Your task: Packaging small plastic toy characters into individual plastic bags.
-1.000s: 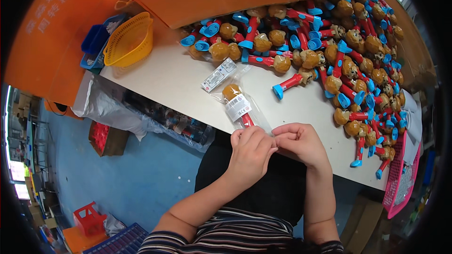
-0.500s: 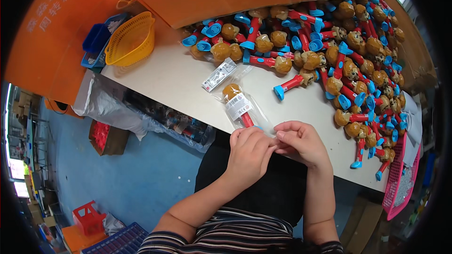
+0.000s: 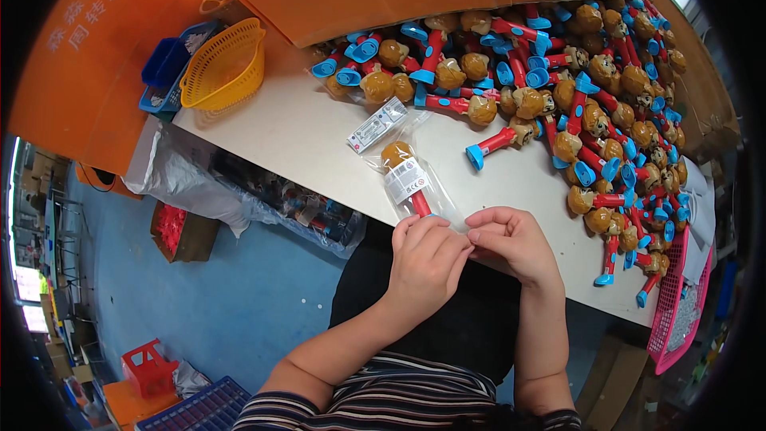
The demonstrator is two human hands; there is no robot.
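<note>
We pinch the bagged toy end w/ L hand and R hand; one bagged, loose toy pile at 1 o'clock remains.

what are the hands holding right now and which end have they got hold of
Both hands, left hand and right hand, pinch the near end of a clear bag containing one toy, at the table edge.

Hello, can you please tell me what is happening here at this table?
A person sits at a white table and both hands meet at the near end of a toy in a clear plastic bag. The left hand and the right hand pinch the bag's end. A big pile of loose toys, brown heads with red and blue sticks, lies beyond. A yellow basket stands at the left.
</note>
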